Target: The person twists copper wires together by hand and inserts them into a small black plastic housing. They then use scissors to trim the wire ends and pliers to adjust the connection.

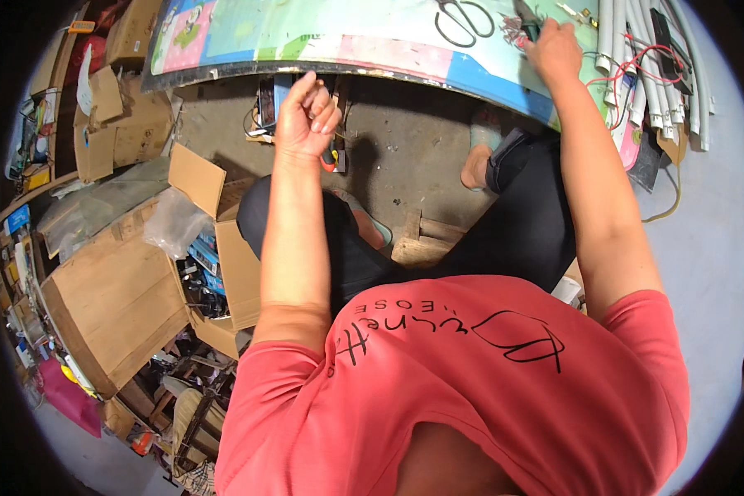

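My right hand [555,54] is at the tabletop's right side, fingers closed round the dark green handle of what look like pliers [528,18]. Beside them lies a small tangle of pinkish wire strands [512,33]. Black-handled scissors [465,23] rest on the table to the left of that hand. My left hand [308,116] is raised in front of the table's near edge, its fingers curled in; what they hold, if anything, is hidden. A red-and-black handle [329,159] shows just past the left wrist; whether the hand touches it cannot be told.
The table [355,45] has a colourful printed cover and a dark, curved front edge. White tubes [649,74] and red test leads [636,62] lie at its right end. On the left stand an open carton [241,273] and more cardboard boxes [128,128]. A wooden stool [426,240] sits between my legs.
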Demonstrator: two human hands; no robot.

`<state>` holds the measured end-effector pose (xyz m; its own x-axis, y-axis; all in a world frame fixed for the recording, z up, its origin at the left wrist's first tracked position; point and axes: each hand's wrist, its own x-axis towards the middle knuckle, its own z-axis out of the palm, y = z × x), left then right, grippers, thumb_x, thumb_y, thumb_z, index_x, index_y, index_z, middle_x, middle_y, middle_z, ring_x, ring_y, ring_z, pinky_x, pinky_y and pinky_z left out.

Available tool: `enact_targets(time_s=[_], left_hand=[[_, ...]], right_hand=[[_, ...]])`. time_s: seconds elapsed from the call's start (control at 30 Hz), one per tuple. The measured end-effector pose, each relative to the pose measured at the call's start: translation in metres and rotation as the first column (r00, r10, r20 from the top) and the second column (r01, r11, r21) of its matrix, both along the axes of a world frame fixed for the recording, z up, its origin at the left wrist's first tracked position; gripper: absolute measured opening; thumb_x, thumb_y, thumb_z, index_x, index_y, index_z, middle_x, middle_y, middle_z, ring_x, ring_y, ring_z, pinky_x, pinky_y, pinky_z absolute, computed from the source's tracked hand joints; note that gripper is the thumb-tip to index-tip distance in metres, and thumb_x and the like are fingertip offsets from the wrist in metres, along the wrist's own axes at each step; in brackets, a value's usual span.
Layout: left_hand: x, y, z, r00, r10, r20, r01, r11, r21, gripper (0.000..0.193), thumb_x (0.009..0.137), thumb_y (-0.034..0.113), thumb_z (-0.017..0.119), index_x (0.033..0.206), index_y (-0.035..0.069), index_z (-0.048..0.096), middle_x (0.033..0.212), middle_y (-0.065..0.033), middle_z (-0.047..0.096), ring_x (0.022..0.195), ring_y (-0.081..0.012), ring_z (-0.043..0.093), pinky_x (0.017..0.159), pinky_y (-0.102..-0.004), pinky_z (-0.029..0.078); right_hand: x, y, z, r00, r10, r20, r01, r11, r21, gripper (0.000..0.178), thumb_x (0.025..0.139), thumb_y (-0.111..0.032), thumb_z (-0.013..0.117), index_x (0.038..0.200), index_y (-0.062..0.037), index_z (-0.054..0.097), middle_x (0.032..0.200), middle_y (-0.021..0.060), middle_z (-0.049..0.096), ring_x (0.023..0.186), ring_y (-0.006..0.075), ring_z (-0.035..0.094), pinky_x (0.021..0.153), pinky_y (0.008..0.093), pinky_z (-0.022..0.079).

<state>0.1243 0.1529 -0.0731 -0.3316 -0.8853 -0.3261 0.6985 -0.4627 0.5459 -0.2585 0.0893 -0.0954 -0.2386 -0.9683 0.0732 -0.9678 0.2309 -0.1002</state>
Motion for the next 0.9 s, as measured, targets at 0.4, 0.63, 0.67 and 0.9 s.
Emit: enact_targets(time_s=[0.4, 0.63, 0.67, 0.9], left_hand=[[0.067, -0.041, 0.021, 0.972, 0.158, 0.175, -0.124, 0.974, -0.192, 0.031, 0.088, 0.005, 0.045, 0.060, 0.012, 0.032, 0.048, -0.0009, 0.035, 0.037, -0.0105, 0.028, 0.042, -0.0260, 0.025], [0.087, -0.033, 0.014, 0.874, 0.201, 0.442, -0.256, 0.964, 0.068, 0.031, 0.084, 0.006, 0.048, 0.058, 0.012, 0.033, 0.047, -0.0010, 0.034, 0.039, -0.0098, 0.027, 0.041, -0.0261, 0.024], [0.088, -0.033, 0.012, 0.861, 0.189, 0.473, -0.265, 0.959, 0.100, 0.032, 0.085, 0.007, 0.048, 0.058, 0.012, 0.032, 0.046, -0.0008, 0.033, 0.039, -0.0101, 0.027, 0.041, -0.0266, 0.023], [0.088, -0.038, 0.001, 0.853, 0.176, 0.491, -0.275, 0.952, 0.136, 0.032, 0.083, 0.007, 0.050, 0.057, 0.013, 0.032, 0.045, -0.0006, 0.034, 0.037, -0.0095, 0.026, 0.040, -0.0258, 0.023]], right_hand=[[0.214, 0.048, -0.214, 0.814, 0.354, 0.461, -0.574, 0.615, 0.541, 0.014, 0.078, -0.009, 0.054, 0.088, -0.0074, 0.063, 0.089, 0.0189, 0.064, 0.088, 0.0359, 0.062, 0.073, 0.0427, 0.051], [0.262, 0.074, -0.316, 0.911, 0.112, 0.397, -0.354, 0.708, 0.611, 0.026, 0.083, -0.016, 0.056, 0.108, -0.0070, 0.053, 0.111, 0.0264, 0.055, 0.090, 0.0445, 0.059, 0.078, 0.0476, 0.050], [0.262, 0.073, -0.319, 0.905, 0.118, 0.408, -0.366, 0.705, 0.608, 0.024, 0.084, -0.016, 0.055, 0.106, -0.0064, 0.053, 0.110, 0.0268, 0.055, 0.090, 0.0441, 0.059, 0.078, 0.0477, 0.050], [0.255, 0.073, -0.328, 0.866, 0.251, 0.432, -0.486, 0.625, 0.611, 0.022, 0.083, -0.006, 0.050, 0.097, -0.0021, 0.066, 0.095, 0.0219, 0.064, 0.089, 0.0373, 0.064, 0.076, 0.0441, 0.053]])
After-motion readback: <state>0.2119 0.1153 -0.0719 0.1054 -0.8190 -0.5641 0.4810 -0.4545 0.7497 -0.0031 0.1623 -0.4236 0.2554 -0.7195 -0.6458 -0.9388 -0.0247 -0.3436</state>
